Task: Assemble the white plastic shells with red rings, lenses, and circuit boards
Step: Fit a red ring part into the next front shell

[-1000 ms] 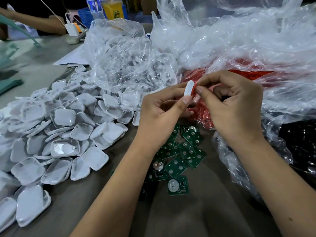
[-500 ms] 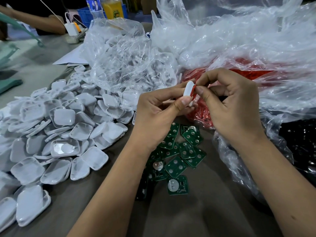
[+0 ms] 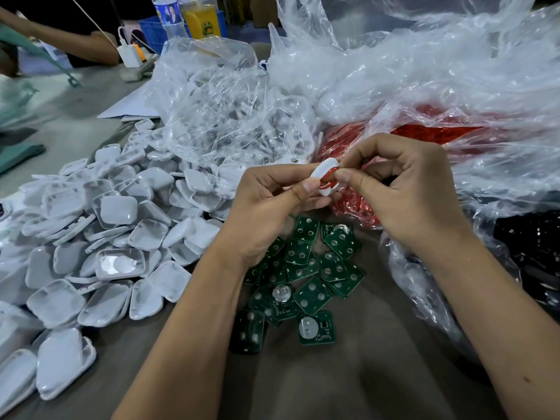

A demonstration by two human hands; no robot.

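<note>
Spreading across the far and right side of your table (image 3: 348, 374), crumpled clear plastic bags (image 3: 409, 74) take up the most ground; one holds a mass of red rings (image 3: 357, 207), and a dark bag (image 3: 533, 253) sits at the right edge. Next in size, the heap of white plastic shells (image 3: 100, 237) covers the left side and runs out of view at the left and bottom-left edges. Your open room is the bare brown strip between your forearms and toward the near edge; all else is hemmed in. A cluster of green circuit boards (image 3: 306, 274) lies directly under your hands, between the shell heap and the bags, some overlapping. Your left hand (image 3: 266, 213) is raised above the boards, its thumb and fingers gripping one white shell (image 3: 323, 174) held on edge. Your right hand (image 3: 406, 192) meets it, fingers curled, thumb and forefinger pinching a red ring (image 3: 328, 177) against the rim of that shell; the two hands are together. At the far left another person's arm (image 3: 60, 34) rests beside a white charger (image 3: 128, 54). A bottle of orange drink (image 3: 201, 18) with a green frog figure on its label stands near a clear bottle (image 3: 168, 16) with a blue label; no lettering on either can be read.
</note>
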